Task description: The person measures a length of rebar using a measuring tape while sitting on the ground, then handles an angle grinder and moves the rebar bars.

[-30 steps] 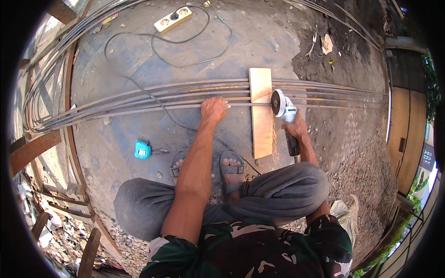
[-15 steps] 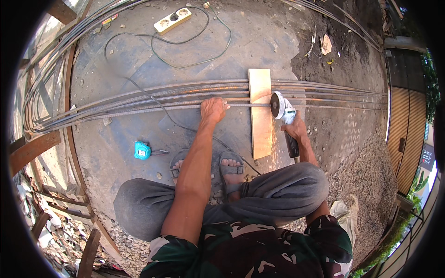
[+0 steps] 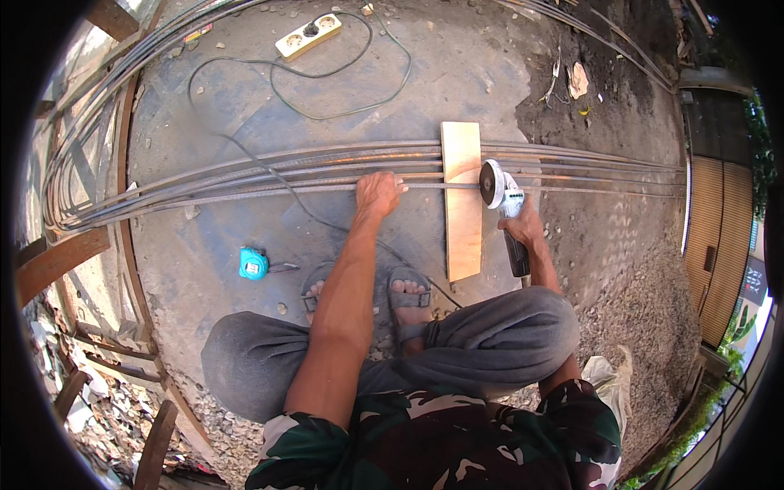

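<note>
My left hand [image 3: 379, 194] is closed round the nearest of several long steel rebars [image 3: 306, 184], left of a wooden board [image 3: 463, 237]. The board lies across the other bars, under or against the gripped one; I cannot tell which. In my right hand [image 3: 523, 222] is an angle grinder [image 3: 513, 201], held by its body with the handle pointing back toward my knee. Its disc [image 3: 488, 184] stands at the board's right edge, by the nearest bar. Whether the disc touches the bar is hard to make out.
A teal tape measure [image 3: 253, 263] lies on the ground left of my sandalled feet [image 3: 407, 296], beside a small dark tool [image 3: 283, 267]. A black cable [image 3: 245, 149] crosses the bars. Farther off lies a white power strip [image 3: 309, 37]. Gravel [image 3: 629, 302] spreads at the right.
Sparks that sprayed from the disc down along the board are gone. Both hands keep their holds, and the whole view has shifted slightly.
</note>
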The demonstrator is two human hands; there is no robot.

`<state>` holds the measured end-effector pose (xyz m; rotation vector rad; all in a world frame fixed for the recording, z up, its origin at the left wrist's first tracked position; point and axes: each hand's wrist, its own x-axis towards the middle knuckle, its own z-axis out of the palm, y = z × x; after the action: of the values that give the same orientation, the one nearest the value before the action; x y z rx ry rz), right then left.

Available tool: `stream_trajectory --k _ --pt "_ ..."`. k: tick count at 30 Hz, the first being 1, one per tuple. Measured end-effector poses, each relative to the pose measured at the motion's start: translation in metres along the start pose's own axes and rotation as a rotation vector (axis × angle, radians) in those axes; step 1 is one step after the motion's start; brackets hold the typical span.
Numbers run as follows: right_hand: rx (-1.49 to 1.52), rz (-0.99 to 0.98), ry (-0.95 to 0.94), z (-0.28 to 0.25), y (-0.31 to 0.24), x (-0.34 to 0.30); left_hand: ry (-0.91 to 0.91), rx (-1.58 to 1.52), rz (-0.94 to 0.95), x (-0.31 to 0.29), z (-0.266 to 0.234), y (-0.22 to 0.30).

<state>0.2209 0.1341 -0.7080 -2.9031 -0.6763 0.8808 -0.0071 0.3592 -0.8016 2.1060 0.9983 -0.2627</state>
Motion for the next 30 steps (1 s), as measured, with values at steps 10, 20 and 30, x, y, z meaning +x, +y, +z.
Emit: stream_trajectory --k 10,20,30 --pt "-0.032 0.044 -0.032 -0.002 0.002 -0.001 0.020 -0.031 0.027 0.002 0.003 0.000" --pt "-0.080 0.068 -0.042 -0.003 0.003 -0.007 0.037 0.051 0.003 0.005 0.006 0.000" --pt "0.060 0.061 0.038 -0.007 0.027 -0.028 0.017 -0.010 0.022 0.003 0.007 0.004"
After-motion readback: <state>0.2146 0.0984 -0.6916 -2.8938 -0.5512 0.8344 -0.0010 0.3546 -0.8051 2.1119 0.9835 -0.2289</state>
